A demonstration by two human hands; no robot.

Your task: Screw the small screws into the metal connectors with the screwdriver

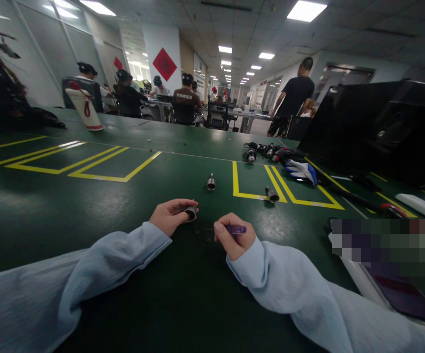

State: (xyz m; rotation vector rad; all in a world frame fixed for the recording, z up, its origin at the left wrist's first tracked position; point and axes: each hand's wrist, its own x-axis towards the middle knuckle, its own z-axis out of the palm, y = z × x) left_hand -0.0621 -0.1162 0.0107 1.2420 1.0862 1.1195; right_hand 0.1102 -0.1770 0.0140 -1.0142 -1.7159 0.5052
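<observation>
My left hand [169,215] rests on the green table [87,206] and pinches a small grey metal cylinder part [190,213] between thumb and fingers. Close to its right, my right hand [232,240] is closed around a small purple-handled tool [237,229] that points left toward the part. Tiny dark bits [207,240] lie on the table between the two hands. Both arms wear light blue sleeves.
Two more metal cylinder parts [211,182] [272,194] lie farther out, near yellow floor-tape lines. A pile of dark tools [267,152] and a blue-white glove [303,171] sit at right beside a large black case [374,127]. People sit and stand in the background.
</observation>
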